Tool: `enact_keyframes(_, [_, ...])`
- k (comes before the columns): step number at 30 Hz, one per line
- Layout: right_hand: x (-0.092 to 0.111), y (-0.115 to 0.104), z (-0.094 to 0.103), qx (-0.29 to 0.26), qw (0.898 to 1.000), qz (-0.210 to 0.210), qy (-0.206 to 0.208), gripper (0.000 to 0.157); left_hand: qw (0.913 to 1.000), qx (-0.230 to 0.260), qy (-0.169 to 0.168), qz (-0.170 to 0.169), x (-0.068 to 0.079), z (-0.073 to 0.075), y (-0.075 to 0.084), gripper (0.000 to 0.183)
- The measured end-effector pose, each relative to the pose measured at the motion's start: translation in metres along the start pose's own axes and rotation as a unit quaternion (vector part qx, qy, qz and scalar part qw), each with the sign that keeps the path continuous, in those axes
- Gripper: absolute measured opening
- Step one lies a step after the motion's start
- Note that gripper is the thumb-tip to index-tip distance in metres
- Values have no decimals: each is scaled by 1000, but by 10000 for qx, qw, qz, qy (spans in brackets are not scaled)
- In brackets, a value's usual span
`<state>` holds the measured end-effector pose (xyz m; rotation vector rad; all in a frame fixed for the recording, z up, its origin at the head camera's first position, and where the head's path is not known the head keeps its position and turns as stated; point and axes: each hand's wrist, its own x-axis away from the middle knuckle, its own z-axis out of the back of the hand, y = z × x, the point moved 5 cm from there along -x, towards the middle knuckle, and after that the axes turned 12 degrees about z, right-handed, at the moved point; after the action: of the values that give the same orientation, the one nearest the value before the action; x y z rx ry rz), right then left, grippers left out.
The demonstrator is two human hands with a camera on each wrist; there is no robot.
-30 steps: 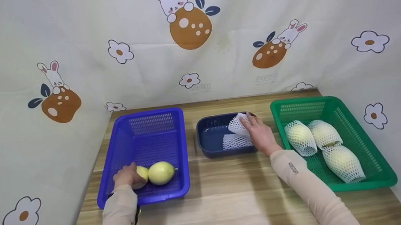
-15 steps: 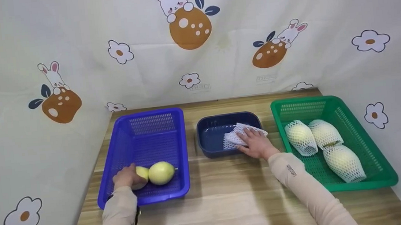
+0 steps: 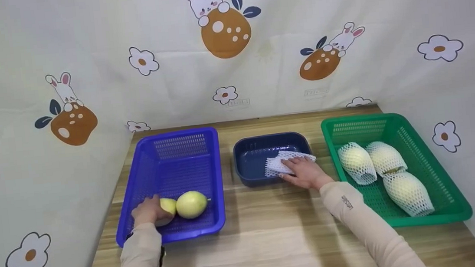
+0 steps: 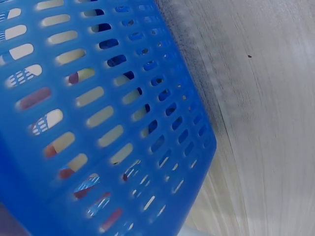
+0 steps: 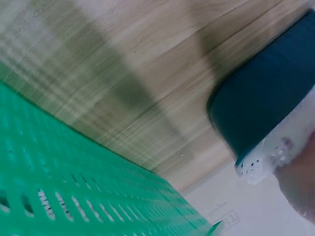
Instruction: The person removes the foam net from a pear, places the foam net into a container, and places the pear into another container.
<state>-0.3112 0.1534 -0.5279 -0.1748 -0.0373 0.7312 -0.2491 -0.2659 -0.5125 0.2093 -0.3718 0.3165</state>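
Observation:
In the blue basket [image 3: 215, 166], my left hand [image 3: 147, 211] curls round a yellow-green pear [image 3: 167, 206], partly covering it. A second pear [image 3: 191, 204], stem to the right, sits against its right side. In the left wrist view the basket wall [image 4: 98, 118] screens the hand, and bits of fingers and fruit show through its slots. My right hand [image 3: 304, 173] reaches over the front right of a dark blue tray [image 3: 249, 160], fingers bent over a white foam net sleeve [image 3: 294, 155] and thumb near the front rim. Another net lies partly under it.
To the right stands a green basket [image 3: 446, 218] with three pears [image 3: 406, 193] in foam nets. A wooden tabletop [image 3: 265, 244] carries all three containers. Behind and beside it hangs a printed cloth [image 3: 172, 91] with rabbits and flowers.
My right hand has lowered the raised foam net onto the other one in the tray; its fingers spread over it, then bent more. The left hand stays on its pear.

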Motion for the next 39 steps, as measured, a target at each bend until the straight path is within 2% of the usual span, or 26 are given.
enact_keyframes(4, [0, 2, 14, 173, 9990, 108, 405, 58, 9999, -34, -83, 65, 0, -1, -2, 80])
enact_keyframes(10, [0, 1, 44, 137, 9926, 173, 1192, 49, 9999, -34, -47, 106, 2, 0, -2, 80])
enact_keyframes(18, [17, 9, 88, 13, 9778, -73, 2092, 43, 9998, 2, 160, 106, 3, 8, -3, 79])
enact_keyframes(22, [31, 21, 107, 59, 9714, -290, 2357, 42, 9995, -31, 317, 62, 2, 12, 4, 73])
enact_keyframes(27, [52, 42, 122, 74, 9661, -745, 2472, 42, 9962, 174, 829, -193, 5, 26, 24, 66])
enact_keyframes(32, [76, 65, 125, 21, 9637, -1201, 2383, 44, 9868, 517, 1382, -671, 15, 39, 57, 59])
enact_keyframes(35, [90, 78, 120, -42, 9647, -1436, 2209, 44, 9775, 657, 1718, -1031, 25, 43, 79, 55])
enact_keyframes(39, [106, 92, 107, -169, 9693, -1737, 1735, 47, 9700, 789, 1799, -1432, 38, 41, 106, 53])
